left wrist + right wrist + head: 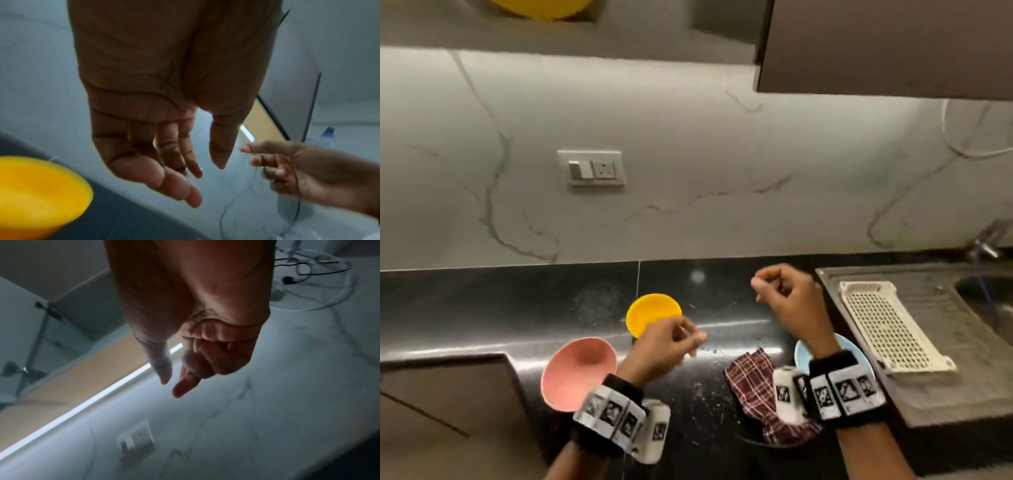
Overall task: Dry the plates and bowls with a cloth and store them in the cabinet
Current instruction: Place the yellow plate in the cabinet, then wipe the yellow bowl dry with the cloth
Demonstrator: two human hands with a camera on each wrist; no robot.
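A: Hands? 
B: L hand (666, 346) hovering over counter (482, 308), fingers relaxed, gripping nothing. R hand (787, 294) raised, fingers curling in, thumb near index tip; can't tell if it's pinching anything.

A: Dishes? 
B: Yellow bowl (652, 313) & pink bowl (578, 371) sitting on counter by L hand. Checked cloth (753, 387) lying beside blue plate (803, 353), under R wrist. Rack (887, 325) sitting on drainboard.

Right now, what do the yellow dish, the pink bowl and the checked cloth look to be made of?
Yellow dish: likely plastic, with a uniform bright colour and soft sheen. Pink bowl: matte, faintly speckled, perhaps plastic or a fibre composite; I cannot tell which. Checked cloth: woven fabric, creased and limp, lying crumpled on the counter.
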